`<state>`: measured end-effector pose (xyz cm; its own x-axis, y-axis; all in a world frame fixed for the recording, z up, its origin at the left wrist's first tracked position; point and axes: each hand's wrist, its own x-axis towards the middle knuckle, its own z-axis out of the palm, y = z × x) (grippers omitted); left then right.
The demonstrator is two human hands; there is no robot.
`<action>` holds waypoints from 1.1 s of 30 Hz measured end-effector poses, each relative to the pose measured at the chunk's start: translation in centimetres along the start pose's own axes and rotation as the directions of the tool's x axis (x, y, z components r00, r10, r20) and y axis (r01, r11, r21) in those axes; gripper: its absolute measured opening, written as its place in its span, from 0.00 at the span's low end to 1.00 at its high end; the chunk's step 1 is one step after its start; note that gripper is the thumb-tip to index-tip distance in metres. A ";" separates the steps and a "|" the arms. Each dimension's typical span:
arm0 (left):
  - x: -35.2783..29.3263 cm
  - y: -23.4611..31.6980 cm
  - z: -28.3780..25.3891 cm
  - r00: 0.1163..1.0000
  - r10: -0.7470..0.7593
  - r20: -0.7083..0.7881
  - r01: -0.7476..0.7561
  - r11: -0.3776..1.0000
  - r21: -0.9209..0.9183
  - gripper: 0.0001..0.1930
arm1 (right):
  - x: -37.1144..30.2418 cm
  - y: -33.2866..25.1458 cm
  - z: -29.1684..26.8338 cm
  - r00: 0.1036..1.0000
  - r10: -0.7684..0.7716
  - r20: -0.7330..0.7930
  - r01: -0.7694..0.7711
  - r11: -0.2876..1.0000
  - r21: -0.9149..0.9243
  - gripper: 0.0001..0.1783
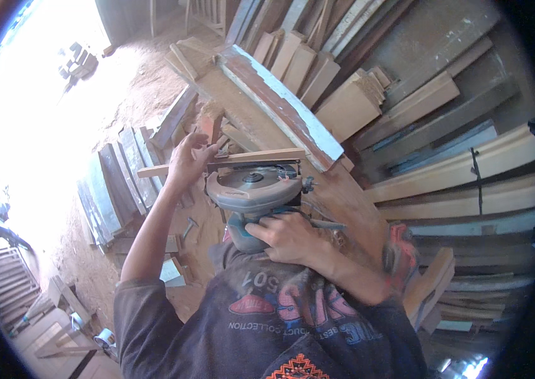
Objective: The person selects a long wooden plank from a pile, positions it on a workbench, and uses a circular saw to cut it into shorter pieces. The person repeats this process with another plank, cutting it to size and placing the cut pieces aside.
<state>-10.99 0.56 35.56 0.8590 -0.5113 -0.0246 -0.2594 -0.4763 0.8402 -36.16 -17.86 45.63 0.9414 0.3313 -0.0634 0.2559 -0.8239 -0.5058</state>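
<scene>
A grey-and-teal circular saw is in front of my chest, its round blade partly showing inside the guard. My right hand is closed around its rear handle. Just beyond the saw's base lies a narrow wooden strip, running left to right. My left hand lies across this strip left of the saw, fingers bent over its far side and thumb close to the saw's base. Part of the grip is hidden by the hand itself.
A sawdust-covered bench plank carries a board with peeling pale-blue paint. Stacked timber and long curved boards fill the right side. Planks lean at left; a hammer lies on the dusty ground.
</scene>
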 end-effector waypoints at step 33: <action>0.2 11.6 3.7 0.780 0.300 0.550 -0.168 0.946 -0.277 0.08 | 0.1 1.3 0.1 0.998 0.063 -0.012 -0.062 0.997 0.047 0.27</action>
<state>-15.47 -7.67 43.31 0.3492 -0.9348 -0.0651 -0.2676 -0.1661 0.9491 -35.77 -18.80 44.87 0.9581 0.2736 -0.0848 0.1864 -0.8203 -0.5406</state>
